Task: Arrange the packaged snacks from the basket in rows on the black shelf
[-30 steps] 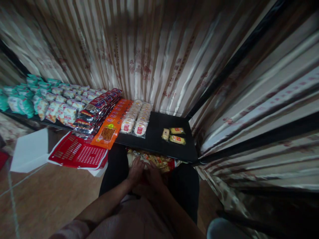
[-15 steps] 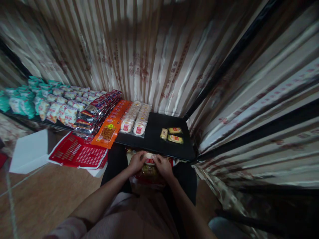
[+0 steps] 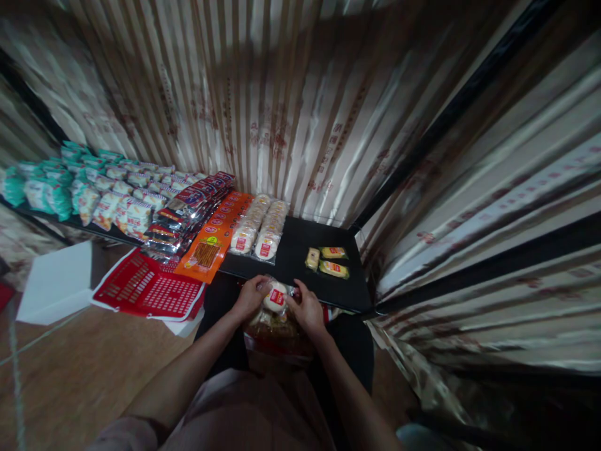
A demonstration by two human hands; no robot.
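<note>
Between my two hands is a round white rice cracker pack [image 3: 275, 297] in clear wrap with a red label. My left hand [image 3: 251, 297] pinches its left edge, and my right hand [image 3: 305, 307] grips the right edge. Below them, between my knees, lies a dim bag of wrapped snacks [image 3: 275, 332], partly hidden by my hands. Just beyond, on the black shelf [image 3: 295, 235], two rows of similar rice cracker packs [image 3: 266, 245] stand lined up. Three small yellow wrapped snacks [image 3: 333, 269] lie farther right on the shelf.
Left of the crackers come an orange packet [image 3: 205, 250], stacked dark red packets [image 3: 188, 210], white bags [image 3: 129, 213] and teal bags [image 3: 47, 191]. A red basket [image 3: 157, 291] and a white box [image 3: 59, 282] are below at left. A striped curtain [image 3: 282, 94] hangs behind.
My hands were low in the bag between my knees. They came up with a rice cracker pack and have lifted it toward the shelf's front edge, its label now facing me.
</note>
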